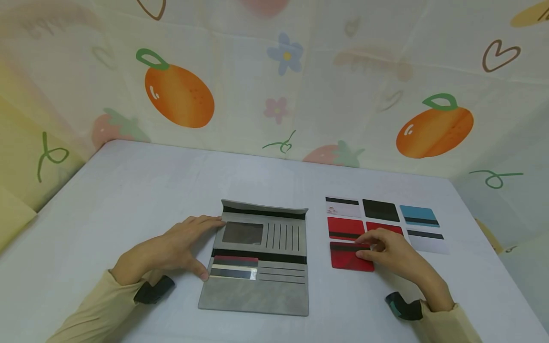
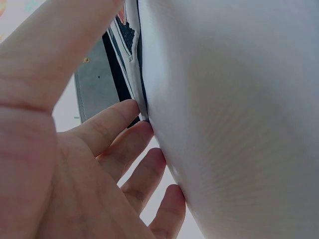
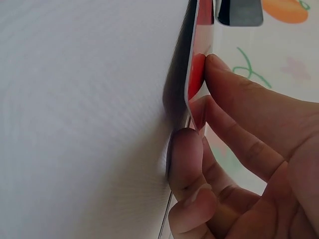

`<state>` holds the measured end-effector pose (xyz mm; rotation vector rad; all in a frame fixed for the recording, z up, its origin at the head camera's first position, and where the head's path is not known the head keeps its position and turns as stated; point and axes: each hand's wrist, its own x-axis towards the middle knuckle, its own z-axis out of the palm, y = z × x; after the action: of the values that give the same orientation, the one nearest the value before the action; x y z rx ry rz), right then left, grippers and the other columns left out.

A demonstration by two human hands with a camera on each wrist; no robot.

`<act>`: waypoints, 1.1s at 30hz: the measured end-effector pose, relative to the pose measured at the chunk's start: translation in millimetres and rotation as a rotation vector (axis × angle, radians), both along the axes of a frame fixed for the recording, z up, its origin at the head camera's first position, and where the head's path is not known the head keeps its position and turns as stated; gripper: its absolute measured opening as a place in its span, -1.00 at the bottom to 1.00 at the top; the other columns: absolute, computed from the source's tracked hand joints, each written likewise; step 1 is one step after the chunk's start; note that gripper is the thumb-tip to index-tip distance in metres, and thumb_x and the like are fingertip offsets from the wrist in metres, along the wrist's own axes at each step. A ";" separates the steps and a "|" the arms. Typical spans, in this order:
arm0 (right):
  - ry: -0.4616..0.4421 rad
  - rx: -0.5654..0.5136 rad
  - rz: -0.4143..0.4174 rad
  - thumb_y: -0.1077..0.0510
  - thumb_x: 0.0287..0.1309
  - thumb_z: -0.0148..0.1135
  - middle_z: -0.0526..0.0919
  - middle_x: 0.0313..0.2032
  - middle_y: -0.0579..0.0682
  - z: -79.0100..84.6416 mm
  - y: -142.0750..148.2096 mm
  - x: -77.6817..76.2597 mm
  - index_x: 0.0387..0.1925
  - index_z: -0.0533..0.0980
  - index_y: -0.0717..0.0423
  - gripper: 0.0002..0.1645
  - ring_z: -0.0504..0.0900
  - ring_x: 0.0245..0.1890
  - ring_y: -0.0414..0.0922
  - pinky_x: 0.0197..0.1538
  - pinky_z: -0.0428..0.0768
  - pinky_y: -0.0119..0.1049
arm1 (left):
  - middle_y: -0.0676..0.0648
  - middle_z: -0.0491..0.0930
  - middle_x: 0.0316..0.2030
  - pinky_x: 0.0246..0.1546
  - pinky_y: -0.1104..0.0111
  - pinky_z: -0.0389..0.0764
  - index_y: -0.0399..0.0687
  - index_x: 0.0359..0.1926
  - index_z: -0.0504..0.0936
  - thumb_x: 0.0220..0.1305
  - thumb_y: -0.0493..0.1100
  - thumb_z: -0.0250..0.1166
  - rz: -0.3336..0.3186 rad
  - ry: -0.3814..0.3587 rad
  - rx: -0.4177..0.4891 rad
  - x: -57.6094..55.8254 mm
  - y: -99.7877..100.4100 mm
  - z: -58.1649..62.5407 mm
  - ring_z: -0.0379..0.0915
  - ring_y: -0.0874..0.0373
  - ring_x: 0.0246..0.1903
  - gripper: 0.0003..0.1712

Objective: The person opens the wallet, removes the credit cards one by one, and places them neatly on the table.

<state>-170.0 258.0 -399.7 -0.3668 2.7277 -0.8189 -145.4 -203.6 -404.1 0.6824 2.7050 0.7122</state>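
Am pinching near red card (image 1: 351, 257) with my right hand (image 1: 396, 257), thumb under lifted edge, fingers on top; card lying on white table (image 1: 128, 200) right of open grey wallet (image 1: 261, 267). My left hand (image 1: 176, 250) resting flat, fingers straight, steadying wallet's left edge.

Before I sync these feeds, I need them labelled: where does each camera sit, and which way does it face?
Head: worn on the head, looking forward and down at the table, grey wallet, cards; both hands and sleeves show.
Left wrist: at the left hand, along straight fingers meeting the wallet's edge.
Right wrist: at the right hand, whose fingers pinch the red card.
Shared: head and right wrist both show that red card.
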 end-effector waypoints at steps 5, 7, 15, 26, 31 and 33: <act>-0.002 0.004 0.000 0.02 0.09 0.45 0.66 -0.13 0.02 -0.4 0.1 -0.2 -0.04 0.64 0.09 -0.60 0.57 -0.22 -0.13 -0.25 0.59 -0.40 | -0.19 0.29 0.40 0.23 -0.24 0.30 -0.06 0.41 0.28 -0.38 0.26 0.64 0.014 -0.014 -0.012 -0.5 -0.8 0.0 0.22 -0.23 0.30 0.29; -0.001 0.006 -0.001 0.02 0.09 0.45 0.66 -0.13 0.02 -0.4 0.1 0.0 -0.05 0.64 0.09 -0.60 0.58 -0.21 -0.13 -0.24 0.59 -0.41 | -0.19 0.29 0.40 0.23 -0.26 0.29 -0.06 0.41 0.28 -0.38 0.26 0.64 0.016 -0.016 -0.013 -0.7 -0.7 0.2 0.22 -0.24 0.31 0.30; 0.000 0.010 -0.005 0.03 0.10 0.45 0.66 -0.16 0.01 -0.4 -0.3 0.4 -0.05 0.64 0.10 -0.61 0.60 -0.22 -0.14 -0.24 0.60 -0.44 | -0.20 0.29 0.41 0.24 -0.25 0.29 -0.07 0.41 0.28 -0.37 0.27 0.63 0.011 -0.016 -0.007 -0.5 -1.0 -0.1 0.22 -0.23 0.31 0.29; -0.006 0.003 0.033 0.07 0.04 0.49 0.61 -0.18 0.00 -0.5 -0.6 1.5 -0.01 0.65 0.07 -0.56 0.53 -0.26 -0.13 -0.31 0.58 -0.45 | -0.21 0.28 0.41 0.25 -0.25 0.28 -0.08 0.42 0.27 -0.37 0.26 0.63 0.013 -0.022 -0.012 -0.3 -0.7 1.1 0.21 -0.23 0.31 0.29; 0.012 -0.012 0.054 0.10 0.07 0.46 0.62 -0.15 0.02 -1.6 0.0 1.1 -0.01 0.66 0.05 -0.60 0.53 -0.27 -0.14 -0.31 0.58 -0.46 | -0.21 0.27 0.42 0.26 -0.26 0.26 -0.08 0.42 0.27 -0.37 0.26 0.63 0.016 -0.031 -0.010 -0.5 -0.3 1.7 0.20 -0.23 0.32 0.30; 0.020 -0.017 0.066 0.11 0.08 0.45 0.63 -0.13 0.05 -1.9 0.3 0.9 -0.02 0.66 0.06 -0.61 0.53 -0.27 -0.14 -0.31 0.58 -0.46 | -0.21 0.28 0.41 0.26 -0.26 0.26 -0.08 0.42 0.27 -0.37 0.26 0.63 0.016 -0.029 -0.011 -0.4 -0.3 1.5 0.20 -0.23 0.31 0.30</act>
<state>-169.1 258.4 -401.6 -0.4687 2.7132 -0.8256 -145.8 -203.9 -402.6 0.6436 2.6889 0.7054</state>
